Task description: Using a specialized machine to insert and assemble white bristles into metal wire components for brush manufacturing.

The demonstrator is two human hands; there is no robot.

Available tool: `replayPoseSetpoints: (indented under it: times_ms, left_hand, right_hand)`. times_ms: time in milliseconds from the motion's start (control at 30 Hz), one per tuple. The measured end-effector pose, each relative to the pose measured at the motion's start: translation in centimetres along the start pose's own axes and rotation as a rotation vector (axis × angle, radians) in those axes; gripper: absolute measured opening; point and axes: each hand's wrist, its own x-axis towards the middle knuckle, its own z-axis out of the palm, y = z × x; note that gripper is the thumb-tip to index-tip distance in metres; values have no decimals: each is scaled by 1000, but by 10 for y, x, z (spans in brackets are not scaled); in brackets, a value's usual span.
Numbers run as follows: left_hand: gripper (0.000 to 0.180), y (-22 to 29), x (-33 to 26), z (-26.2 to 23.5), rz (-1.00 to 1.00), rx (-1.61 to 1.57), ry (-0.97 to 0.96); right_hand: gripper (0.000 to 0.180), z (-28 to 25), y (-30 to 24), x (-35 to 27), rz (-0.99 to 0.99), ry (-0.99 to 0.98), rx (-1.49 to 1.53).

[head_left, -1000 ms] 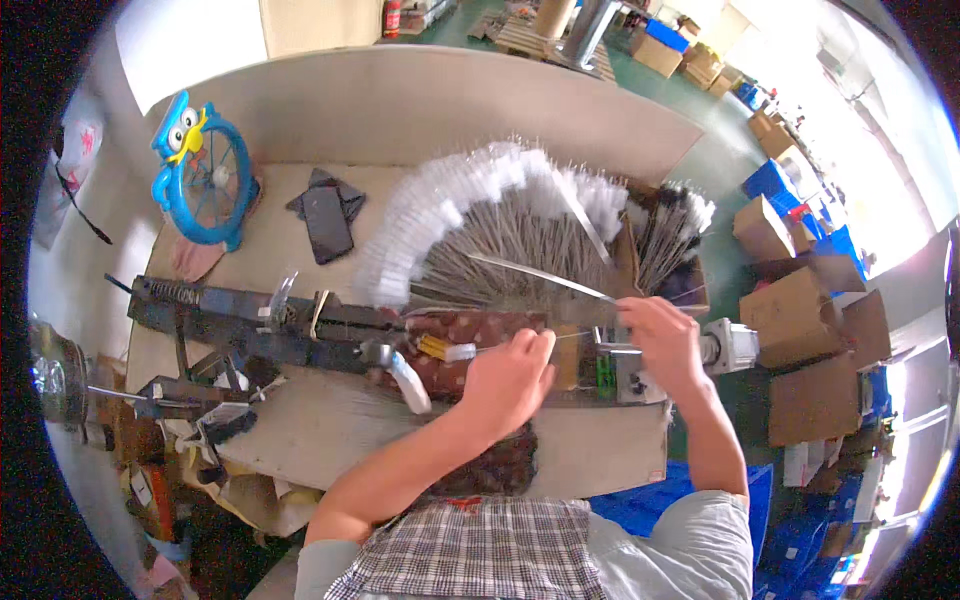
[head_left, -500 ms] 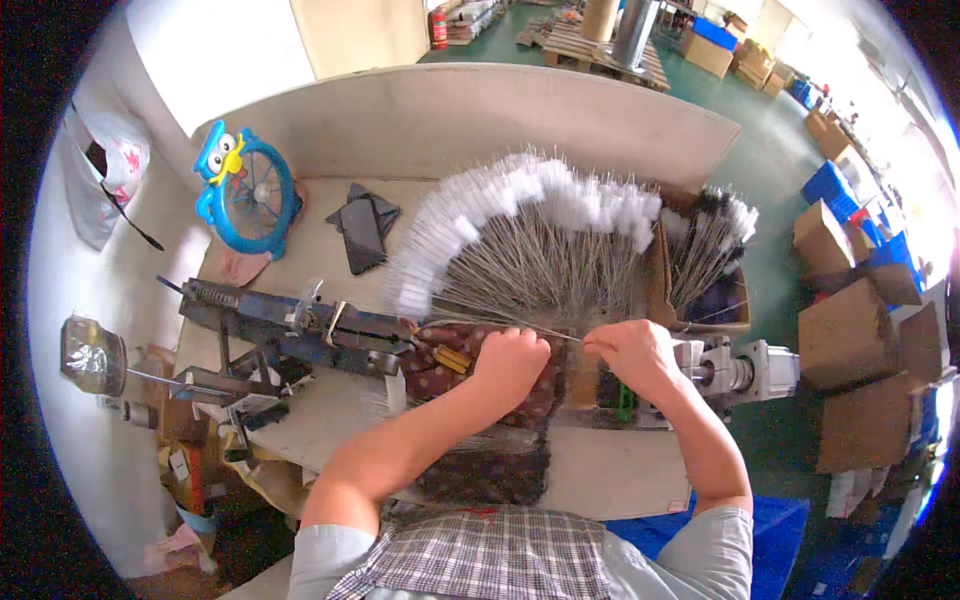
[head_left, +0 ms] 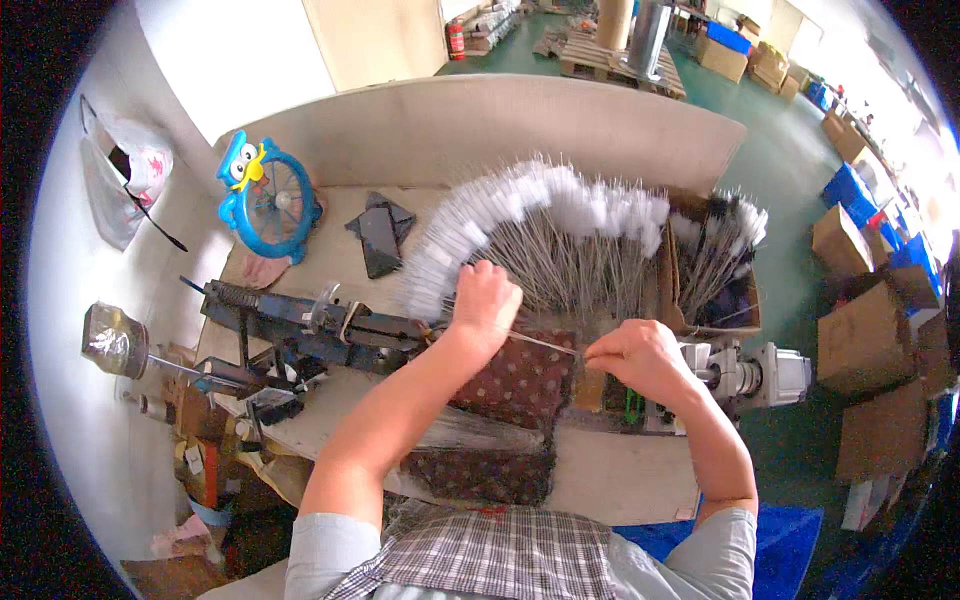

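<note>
My left hand (head_left: pixel 486 302) is closed at the near edge of a fan-shaped pile of white-tufted wire brushes (head_left: pixel 560 250); what its fingers hold is hidden. A thin metal wire (head_left: pixel 545 344) stretches from beside that hand to my right hand (head_left: pixel 640 358). The thumb and fingers of my right hand pinch the wire's right end, just left of a grey metal machine (head_left: pixel 745 374). Beneath the wire lies a dark red dotted cloth (head_left: pixel 515 380). Where the wire ends on the left cannot be made out.
A long dark metal fixture (head_left: pixel 290 325) lies left of my left forearm. A cardboard box (head_left: pixel 715 325) of more brushes stands at the right. Further back are a dark phone (head_left: pixel 379 242) and a blue cartoon-shaped fan (head_left: pixel 270 210). A low board (head_left: pixel 480 130) closes off the table's far side.
My left hand has moved up and away, from the cloth to the brush pile. More wire shows between the hands. A yellow object on the cloth is now behind my left forearm. My right hand stays nearly in place.
</note>
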Motion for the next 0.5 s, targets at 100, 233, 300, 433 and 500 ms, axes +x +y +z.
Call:
replayPoseSetpoints:
  times_ms: [100, 233, 300, 433, 500]
  left_hand:
    - [14, 2, -24, 18, -96, -107, 199]
    - [17, 15, -109, -2, -107, -858, 304]
    - [18, 19, -139, -4, -239, -1109, 88]
    - [38, -4, -190, 57, -1259, -2538, -286]
    - [44, -26, -201, 67, -1279, -2921, -229]
  right_hand:
    - [18, 4, -8, 16, -63, -6, 56]
    - [12, 30, -41, 47, -272, 74, 29]
    - [12, 51, -51, 65, -306, 97, 94]
    - [11, 90, -81, 95, -310, 193, 112]
    - [11, 105, -88, 101, -299, 222, 93]
